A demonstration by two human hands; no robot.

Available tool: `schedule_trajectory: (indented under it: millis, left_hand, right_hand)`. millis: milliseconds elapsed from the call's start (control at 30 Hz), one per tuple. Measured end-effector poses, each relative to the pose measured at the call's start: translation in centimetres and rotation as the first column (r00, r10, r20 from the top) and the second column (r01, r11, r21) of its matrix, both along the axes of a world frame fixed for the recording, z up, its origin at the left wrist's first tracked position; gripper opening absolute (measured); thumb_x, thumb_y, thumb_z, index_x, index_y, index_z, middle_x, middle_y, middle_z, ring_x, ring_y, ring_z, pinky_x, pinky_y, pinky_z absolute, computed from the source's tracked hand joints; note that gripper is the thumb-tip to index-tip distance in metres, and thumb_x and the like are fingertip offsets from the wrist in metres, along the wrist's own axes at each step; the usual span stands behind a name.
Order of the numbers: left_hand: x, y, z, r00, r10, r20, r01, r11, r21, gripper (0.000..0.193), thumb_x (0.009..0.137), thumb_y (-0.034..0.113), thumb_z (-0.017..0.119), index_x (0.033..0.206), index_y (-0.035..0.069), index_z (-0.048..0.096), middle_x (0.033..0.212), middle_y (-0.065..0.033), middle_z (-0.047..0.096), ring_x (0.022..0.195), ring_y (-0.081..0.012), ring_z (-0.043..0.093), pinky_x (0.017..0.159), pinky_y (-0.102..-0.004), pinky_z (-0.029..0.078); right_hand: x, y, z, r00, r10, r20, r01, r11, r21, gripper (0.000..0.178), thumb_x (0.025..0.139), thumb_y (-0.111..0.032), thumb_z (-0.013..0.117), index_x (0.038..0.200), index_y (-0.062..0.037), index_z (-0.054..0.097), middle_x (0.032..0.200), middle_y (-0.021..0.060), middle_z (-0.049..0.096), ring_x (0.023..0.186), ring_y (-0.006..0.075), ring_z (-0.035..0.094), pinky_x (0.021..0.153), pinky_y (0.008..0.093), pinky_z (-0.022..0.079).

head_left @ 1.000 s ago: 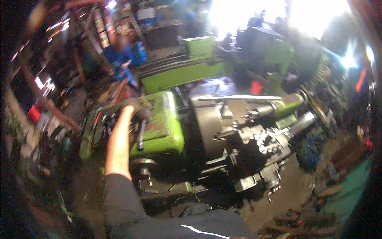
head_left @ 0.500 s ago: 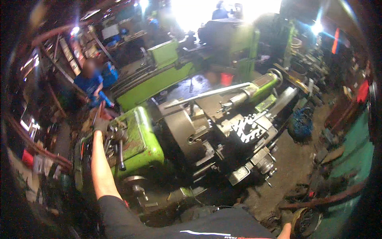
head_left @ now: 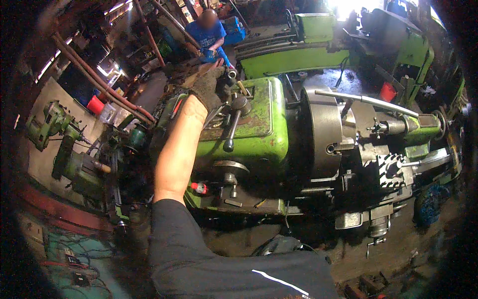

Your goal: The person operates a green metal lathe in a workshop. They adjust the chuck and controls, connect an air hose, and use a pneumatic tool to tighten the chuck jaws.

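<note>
One bare forearm [head_left: 177,154] reaches over the big green lathe [head_left: 277,117] and ends in one dark-gloved left hand [head_left: 206,88] above the machine's left end. Its fingers are hidden, so I cannot tell whether they grasp anything or lie loose. One round metal end [head_left: 231,74] shows right beside the glove, and one lever [head_left: 234,125] with one ball knob [head_left: 228,145] slants down just to its right, on that same end of the lathe. The right hand is out of view, so I cannot tell its state.

Farther right on the lathe I count one large steel disc [head_left: 320,132], one long bar [head_left: 368,100] sloping across above it, one notched block [head_left: 392,171], one wheel [head_left: 440,124] at the far end and one small crank [head_left: 376,241] at the front. One red-topped object [head_left: 199,188] sits low at the near side, below the forearm.

Beyond stands one second green machine [head_left: 294,62], with one co-worker in a blue shirt [head_left: 206,38] to its left. Two red buckets show: one on the right [head_left: 387,92], one on the left [head_left: 95,104]. One blue tangle [head_left: 431,205] lies at the right.
</note>
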State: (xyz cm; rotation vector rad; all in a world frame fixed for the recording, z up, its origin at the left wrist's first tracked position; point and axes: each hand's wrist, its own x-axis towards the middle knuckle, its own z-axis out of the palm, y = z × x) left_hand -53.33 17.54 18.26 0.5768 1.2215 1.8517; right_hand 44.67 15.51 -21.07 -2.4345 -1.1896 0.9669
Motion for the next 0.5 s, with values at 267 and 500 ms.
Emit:
schedule_trajectory:
  millis: [267,500]
  left_hand:
    - [1.5,1.1,0.9,0.903,0.184,-0.387,-0.205,0.979,-0.014,0.018,0.104,0.019,0.074,0.12,0.01,0.077,0.103,-0.0066,0.079,0.086,-0.0224,0.076,0.079,-0.0419,0.064]
    - [-9.7,4.2,-5.3,0.188,-0.137,-0.973,-0.742,0.629,-0.232,0.06,0.099,0.013,0.073,0.158,0.016,0.07,0.144,-0.0101,0.08,0.094,-0.0213,0.073,0.086,-0.0412,0.062]
  right_hand:
    - [0.0,-2.3,-0.9,1.0,-0.007,0.004,0.008,0.998,-0.059,0.046,0.102,-0.048,0.073,0.132,-0.013,0.074,0.12,0.0174,0.072,0.102,0.0359,0.069,0.086,0.0504,0.054]
    - [0.3,-4.4,-1.2,0.999,-0.045,0.023,0.047,0.996,-0.078,0.052,0.102,-0.05,0.072,0.137,-0.0127,0.075,0.128,0.0194,0.074,0.109,0.0385,0.071,0.091,0.0523,0.056]
